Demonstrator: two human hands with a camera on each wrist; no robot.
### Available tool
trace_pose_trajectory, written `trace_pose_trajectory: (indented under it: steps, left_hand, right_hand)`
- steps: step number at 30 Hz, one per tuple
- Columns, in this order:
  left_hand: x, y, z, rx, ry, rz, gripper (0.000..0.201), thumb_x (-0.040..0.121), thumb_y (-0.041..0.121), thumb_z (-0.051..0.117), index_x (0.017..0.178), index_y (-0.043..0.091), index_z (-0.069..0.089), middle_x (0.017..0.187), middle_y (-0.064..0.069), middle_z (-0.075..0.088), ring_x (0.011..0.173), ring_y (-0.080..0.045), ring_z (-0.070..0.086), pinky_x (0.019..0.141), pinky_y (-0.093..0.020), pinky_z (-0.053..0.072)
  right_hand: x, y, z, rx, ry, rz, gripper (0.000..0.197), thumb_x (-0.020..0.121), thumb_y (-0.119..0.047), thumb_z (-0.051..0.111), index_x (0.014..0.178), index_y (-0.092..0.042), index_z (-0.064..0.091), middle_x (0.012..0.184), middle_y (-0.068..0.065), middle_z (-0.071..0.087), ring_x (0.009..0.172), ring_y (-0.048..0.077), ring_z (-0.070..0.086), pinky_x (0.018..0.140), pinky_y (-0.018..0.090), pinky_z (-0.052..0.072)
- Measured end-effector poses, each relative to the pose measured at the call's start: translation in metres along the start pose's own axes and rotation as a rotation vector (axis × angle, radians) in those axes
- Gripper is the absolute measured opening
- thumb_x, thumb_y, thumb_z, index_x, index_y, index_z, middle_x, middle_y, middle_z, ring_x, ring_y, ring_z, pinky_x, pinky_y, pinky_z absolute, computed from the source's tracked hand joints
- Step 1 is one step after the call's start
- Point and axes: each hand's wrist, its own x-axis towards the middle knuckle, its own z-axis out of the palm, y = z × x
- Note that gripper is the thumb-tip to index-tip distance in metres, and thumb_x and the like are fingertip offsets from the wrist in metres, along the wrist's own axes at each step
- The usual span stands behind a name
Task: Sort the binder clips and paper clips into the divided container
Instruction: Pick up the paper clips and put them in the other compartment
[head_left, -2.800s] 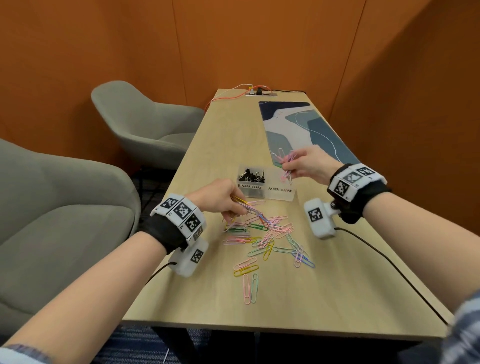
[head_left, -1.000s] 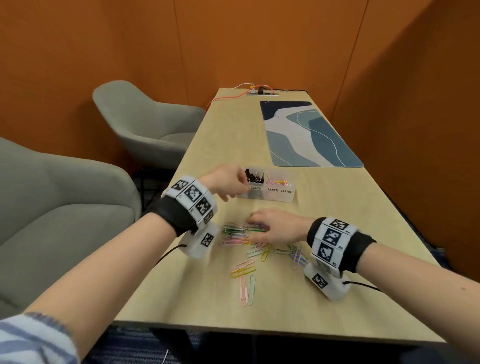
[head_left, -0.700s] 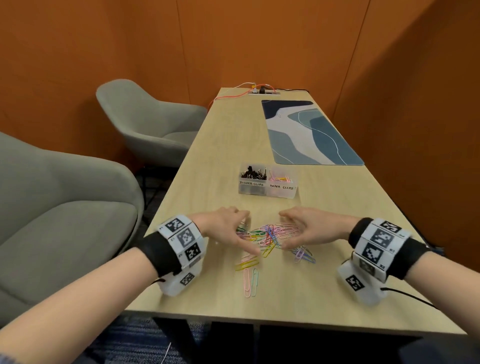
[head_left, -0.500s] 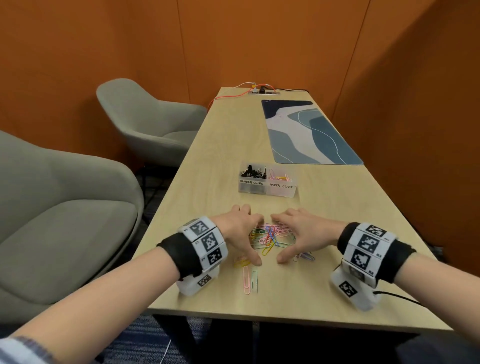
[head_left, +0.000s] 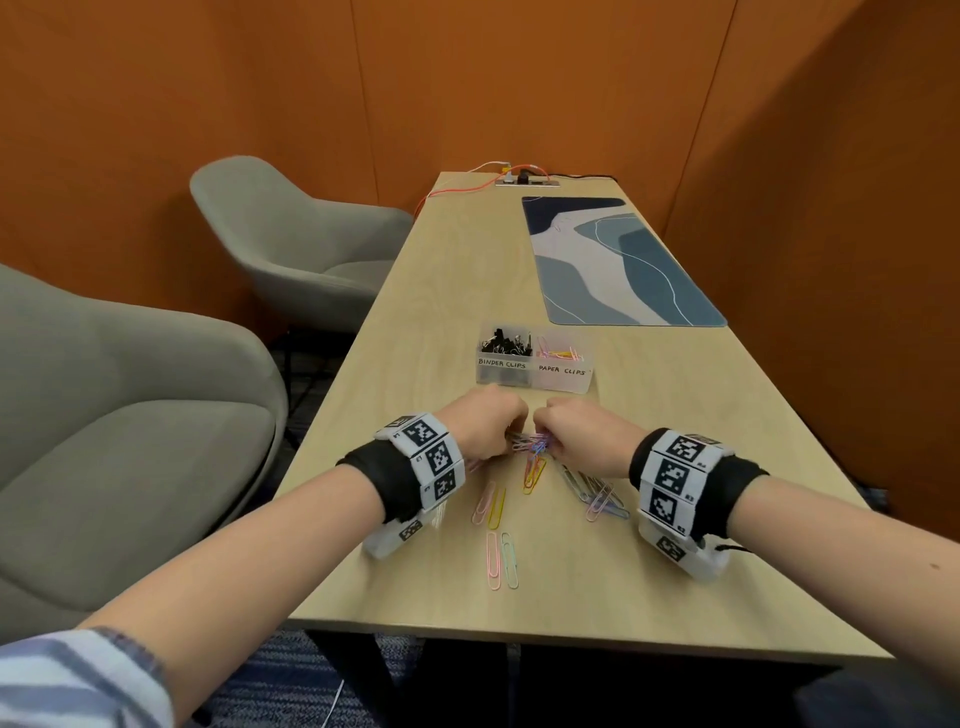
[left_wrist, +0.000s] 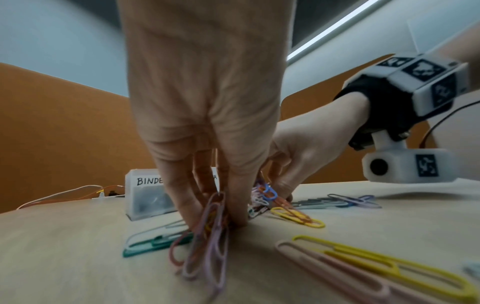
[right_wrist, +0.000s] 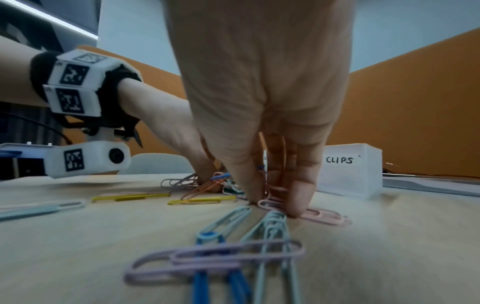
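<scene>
Coloured wire paper clips (head_left: 530, 446) lie in a small heap on the table (head_left: 649, 545), bunched between the two hands just short of the container (head_left: 535, 375). The left hand (head_left: 485, 430) has its fingers curled down into the heap and gathers several clips against the tabletop; the left wrist view shows a pink and purple bunch (left_wrist: 207, 236) caught under its fingertips. The right hand (head_left: 576, 434) is curled the same way on the other side, its fingers (right_wrist: 298, 185) pressing on a pink clip (right_wrist: 311, 215). Whether either hand has a firm hold on the clips or only rakes them cannot be told.

Strays lie outside the heap: a pink and yellow pair (head_left: 489, 503), a pink and green pair (head_left: 501, 558) nearer the table edge, and a grey-blue group (head_left: 592, 488) by the right wrist. The binder clips (head_left: 505, 340) already sit in the left compartment, and a few paper clips in the right one.

The likely risk is in the lift. The clips are slick, thin and hooked into one another, so a loose scoop could shed some on the way, or drag linked strays along. Because the compartments adjoin, a careless drop could land paper clips among the binder clips.
</scene>
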Motion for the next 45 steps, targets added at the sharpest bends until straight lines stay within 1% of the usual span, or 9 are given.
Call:
trace_pose_trajectory:
  steps: [5,11,14,18,24,27,30,37,45]
  left_hand:
    - [0.005,-0.01,-0.009,-0.095,-0.016,-0.006,0.023,0.083,0.017,0.066,0.104,0.007,0.067,0.104,-0.01,0.069,0.097,-0.026,0.063,0.073,-0.025,0.042]
    - [0.01,-0.029,-0.025,-0.492,-0.061,-0.089,0.007,0.083,0.004,0.068,0.087,0.001,0.064,0.066,-0.002,0.061,0.053,-0.014,0.06,0.057,-0.022,0.054]
    - [0.017,-0.034,-0.028,-0.615,-0.034,-0.11,0.015,0.081,0.002,0.07,0.075,0.011,0.059,0.065,-0.005,0.062,0.041,-0.005,0.059,0.051,-0.017,0.055]
    - [0.027,-0.032,-0.036,-0.726,-0.008,-0.137,0.016,0.08,0.003,0.071,0.074,0.01,0.059,0.068,-0.006,0.06,0.052,-0.014,0.061,0.05,-0.015,0.055]
    - [0.054,-0.026,-0.056,-0.729,0.066,-0.197,0.025,0.075,0.007,0.077,0.065,0.012,0.056,0.061,-0.004,0.056,0.053,-0.017,0.056,0.056,-0.025,0.055]
    - [0.072,-0.024,-0.069,-0.762,0.122,-0.255,0.023,0.078,0.006,0.076,0.066,0.012,0.057,0.063,-0.003,0.06,0.052,-0.013,0.058,0.048,-0.015,0.053]
    - [0.092,-0.018,-0.079,-0.796,0.177,-0.295,0.022,0.08,0.005,0.073,0.067,0.011,0.057,0.065,-0.006,0.062,0.055,-0.015,0.061,0.061,-0.025,0.058]
    - [0.126,0.001,-0.077,-0.727,0.386,-0.341,0.008,0.079,0.012,0.071,0.076,0.013,0.064,0.082,-0.009,0.068,0.085,-0.026,0.07,0.085,-0.038,0.058]
    - [0.121,0.004,-0.053,-0.465,0.233,-0.248,0.017,0.079,0.015,0.07,0.091,0.004,0.074,0.083,-0.005,0.066,0.079,-0.02,0.06,0.069,-0.027,0.046]
  right_hand:
    - [0.004,0.007,-0.011,0.07,-0.015,0.026,0.013,0.087,-0.008,0.047,0.089,-0.005,0.06,0.099,0.018,0.065,0.085,0.031,0.056,0.072,0.034,0.042]
    - [0.009,0.039,-0.032,0.573,-0.041,0.185,0.014,0.086,-0.009,0.061,0.073,-0.013,0.058,0.068,0.006,0.064,0.05,0.014,0.062,0.054,0.024,0.052]
    - [0.021,0.051,-0.053,0.688,0.027,0.226,0.016,0.085,-0.008,0.064,0.071,-0.012,0.058,0.067,0.006,0.063,0.053,0.016,0.062,0.059,0.026,0.053]
    - [0.046,0.06,-0.071,0.812,0.184,0.324,0.01,0.084,-0.006,0.066,0.076,-0.007,0.059,0.07,0.008,0.061,0.055,0.017,0.061,0.051,0.018,0.055]
    - [0.075,0.062,-0.063,0.621,0.207,0.451,0.006,0.079,0.002,0.064,0.083,0.0,0.068,0.082,0.019,0.069,0.058,0.02,0.064,0.065,0.03,0.058]
    - [0.072,0.064,-0.062,0.59,0.199,0.433,0.025,0.082,0.005,0.059,0.105,0.002,0.067,0.095,0.017,0.066,0.068,0.025,0.067,0.056,0.023,0.055]
    - [0.058,0.07,-0.063,0.569,0.285,0.406,0.03,0.085,0.005,0.047,0.103,-0.004,0.069,0.11,0.014,0.066,0.076,0.025,0.067,0.07,0.03,0.057]
    - [-0.004,0.077,-0.047,0.592,0.314,0.343,0.025,0.087,-0.003,0.05,0.095,-0.012,0.071,0.1,0.007,0.069,0.083,0.028,0.066,0.072,0.038,0.058]
    - [-0.027,0.085,-0.029,0.605,0.251,0.307,0.017,0.087,-0.009,0.056,0.091,-0.016,0.071,0.092,-0.001,0.066,0.082,0.015,0.058,0.065,0.023,0.049]
